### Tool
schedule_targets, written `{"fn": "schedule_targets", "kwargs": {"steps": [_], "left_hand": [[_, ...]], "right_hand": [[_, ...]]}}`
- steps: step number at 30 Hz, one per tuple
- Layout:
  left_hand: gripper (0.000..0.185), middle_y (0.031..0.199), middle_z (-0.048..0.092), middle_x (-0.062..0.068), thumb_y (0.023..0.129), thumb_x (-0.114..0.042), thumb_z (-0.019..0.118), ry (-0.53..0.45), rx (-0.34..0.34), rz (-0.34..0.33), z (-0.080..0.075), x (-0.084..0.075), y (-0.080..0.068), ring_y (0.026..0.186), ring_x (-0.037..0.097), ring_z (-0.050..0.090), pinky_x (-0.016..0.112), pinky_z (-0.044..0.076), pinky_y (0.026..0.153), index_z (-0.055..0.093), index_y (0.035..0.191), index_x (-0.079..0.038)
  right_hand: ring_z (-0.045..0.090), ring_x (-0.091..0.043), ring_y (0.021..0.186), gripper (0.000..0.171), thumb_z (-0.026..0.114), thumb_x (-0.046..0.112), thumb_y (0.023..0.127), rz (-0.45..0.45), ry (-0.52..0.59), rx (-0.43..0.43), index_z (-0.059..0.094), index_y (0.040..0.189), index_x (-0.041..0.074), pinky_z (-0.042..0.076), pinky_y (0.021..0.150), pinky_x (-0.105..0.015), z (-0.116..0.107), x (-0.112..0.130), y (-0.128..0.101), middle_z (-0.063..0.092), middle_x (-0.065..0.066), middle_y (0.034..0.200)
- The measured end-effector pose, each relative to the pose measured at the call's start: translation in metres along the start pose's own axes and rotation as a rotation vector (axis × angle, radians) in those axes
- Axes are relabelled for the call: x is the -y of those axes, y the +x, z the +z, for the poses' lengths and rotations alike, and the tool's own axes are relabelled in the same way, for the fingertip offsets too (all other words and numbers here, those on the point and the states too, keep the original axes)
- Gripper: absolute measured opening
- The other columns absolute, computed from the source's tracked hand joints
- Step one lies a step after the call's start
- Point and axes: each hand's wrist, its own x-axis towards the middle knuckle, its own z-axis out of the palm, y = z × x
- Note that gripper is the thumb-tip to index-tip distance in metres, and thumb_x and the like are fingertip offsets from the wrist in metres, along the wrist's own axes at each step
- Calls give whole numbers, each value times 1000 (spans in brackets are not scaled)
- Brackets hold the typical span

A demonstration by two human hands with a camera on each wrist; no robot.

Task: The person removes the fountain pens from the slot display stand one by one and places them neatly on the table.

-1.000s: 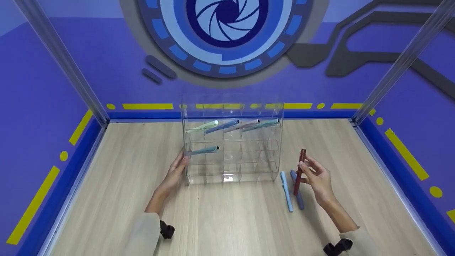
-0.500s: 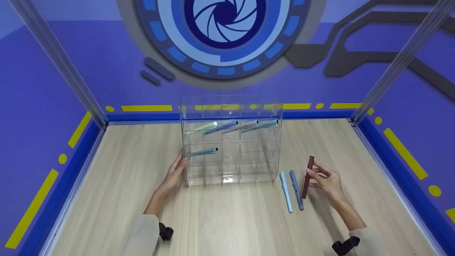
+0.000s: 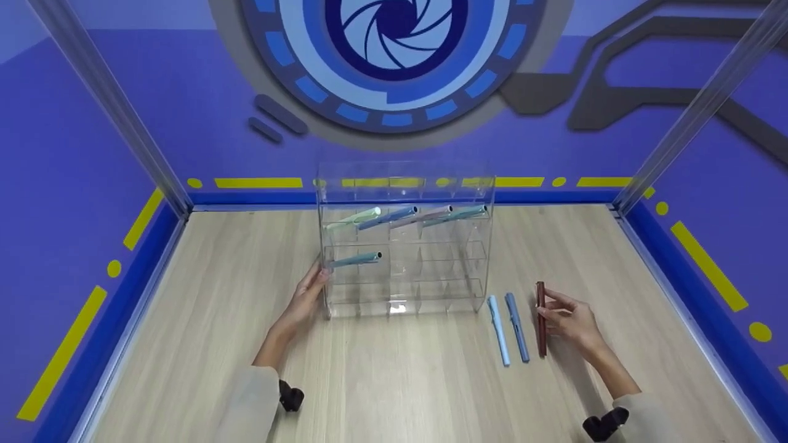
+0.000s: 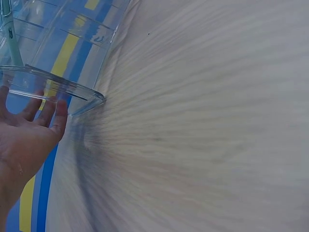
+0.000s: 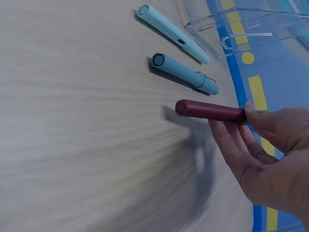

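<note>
A clear acrylic rack (image 3: 474,246) with rows of cells stands mid-table. Several pastel pens (image 3: 406,215) lie in its top row, and one teal pen (image 3: 354,259) in the second row's left cell. My left hand (image 3: 311,289) rests with straight fingers (image 4: 46,108) against the left side of the rack (image 4: 58,87). My right hand (image 3: 557,314) pinches a dark red pen (image 3: 540,320), held nearly flat and low over the wood. In the right wrist view the thumb and fingers of the right hand (image 5: 241,124) grip one end of the red pen (image 5: 210,110).
A light blue pen (image 3: 497,330) and a darker blue pen (image 3: 517,326) lie side by side on the wooden table (image 3: 394,381), just left of the red pen. Blue walls with yellow marks (image 3: 708,264) and metal posts (image 3: 689,117) enclose the table.
My right hand has brought the red pen down from upright to nearly flat and shifted it right, past the two blue pens. The left hand stays on the rack.
</note>
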Motion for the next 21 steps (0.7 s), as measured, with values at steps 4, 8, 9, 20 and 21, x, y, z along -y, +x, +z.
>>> {"fn": "schedule_targets", "kwargs": {"steps": [4,8,9,20,21], "left_hand": [[71,174,7,12,111,-50,34,0,8,18,0,0,0,161,34,7,48,10,132,4,166,-17],[73,174,1,12,110,-52,33,-5,19,16,1,0,0,161,33,3,47,8,132,1,166,-17],[74,174,0,12,110,-52,33,-8,21,14,2,0,0,161,33,2,47,8,132,0,166,-17],[71,174,2,10,111,-50,33,-26,22,15,1,0,0,161,31,5,45,9,132,2,166,-19],[71,174,2,10,111,-50,33,-31,26,15,1,0,0,162,31,4,45,9,132,1,166,-19]], "right_hand": [[70,-7,86,52,68,7,99,2,-59,21,50,146,-6,63,71,-26,4,-3,-1,65,-21,113],[71,-12,87,49,68,6,99,3,-92,33,53,144,-6,64,70,-28,7,-6,-1,66,-24,114],[71,-13,87,49,68,6,99,3,-99,31,54,143,-6,64,70,-28,7,-6,-2,67,-24,113],[75,-23,86,38,70,3,96,-51,-214,1,63,132,-8,63,63,-25,12,-9,-6,73,-25,105],[75,-22,84,38,70,4,96,-58,-218,-4,64,131,-8,63,63,-25,12,-8,-6,73,-25,104]]}}
